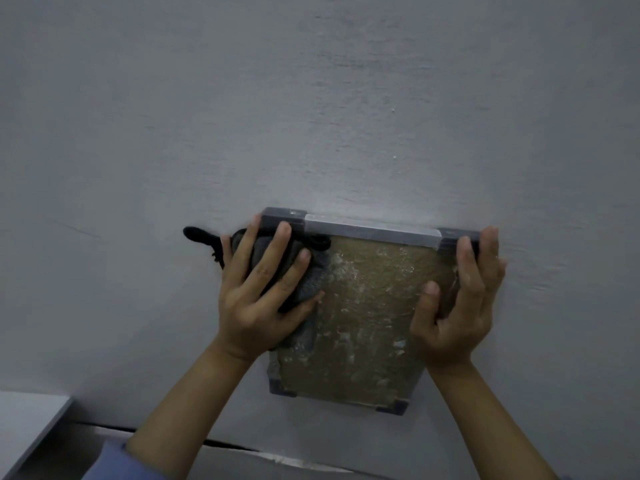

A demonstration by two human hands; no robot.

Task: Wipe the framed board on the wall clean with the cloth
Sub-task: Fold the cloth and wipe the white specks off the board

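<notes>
Framed board [363, 317]: mounted on wall [311, 98], rigid, probably light, smeared. Steadied at right edge by curled right hand [457, 299]. Cloth [277, 268]: soft, pressed against upper-left corner under spread left hand [258, 285].

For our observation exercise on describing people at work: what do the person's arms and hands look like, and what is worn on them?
Both forearms are bare from wrist to near the elbow. The left hand and the right hand wear no gloves, and no rings, watch or bracelet show. A blue-lilac fabric sleeve shows, pushed up, at the left arm's lower end. Any sleeve on the right arm lies outside the picture.
</notes>
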